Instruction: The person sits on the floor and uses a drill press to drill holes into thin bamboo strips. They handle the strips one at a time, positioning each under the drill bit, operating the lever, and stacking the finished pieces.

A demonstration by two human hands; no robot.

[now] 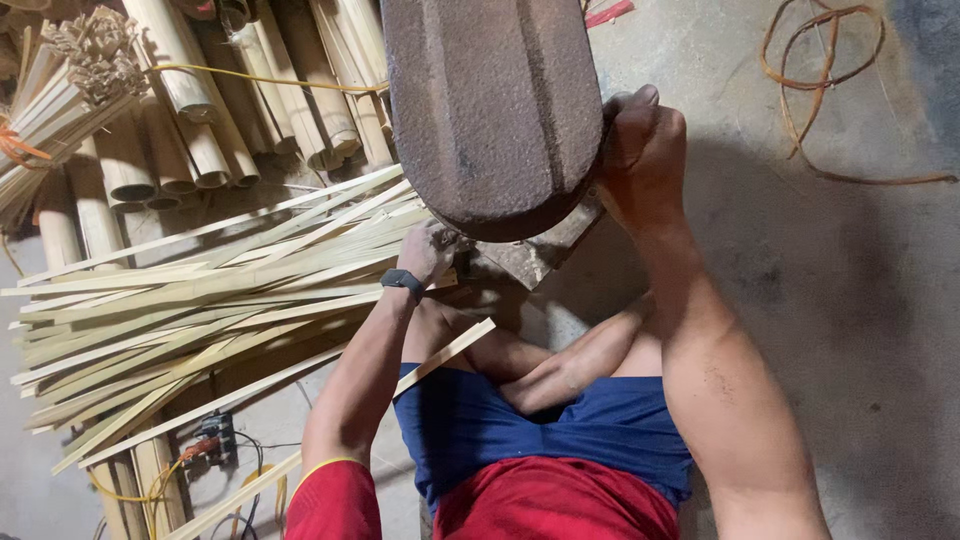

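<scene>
1. A broad, heavy blade (490,105) fills the top middle of the view. It is dark, rusty brown metal with a pitted, rough face, shallow lengthwise ridges and a rounded lower end.
2. The right hand (640,150) grips at the blade's right edge, the fingers curled tight into a fist; what they close around is hidden behind the blade, so I cannot tell its shape.
3. The left hand (428,250) sits just below the blade's rounded end, with a dark watch (401,280) on the wrist. Its fingers are bent down over the near ends of the bamboo strips, touching them; how far they close I cannot tell.
4. A worn wooden block (540,250) shows under the blade, grey and chipped, between the two hands.
5. The bamboo strips (200,310) are pale yellow-green, thin, flat and long, fanned in a loose heap across the floor on the left side, reaching toward its left edge.
6. One strip (445,355) lies tilted across the person's left thigh.
7. Round bamboo culms (200,110), tan, smooth and hollow at their cut ends, lie side by side toward the top left corner.
8. The concrete floor (850,300) is grey and dusty; a loop of orange cord (820,70) lies near its top right corner.
</scene>
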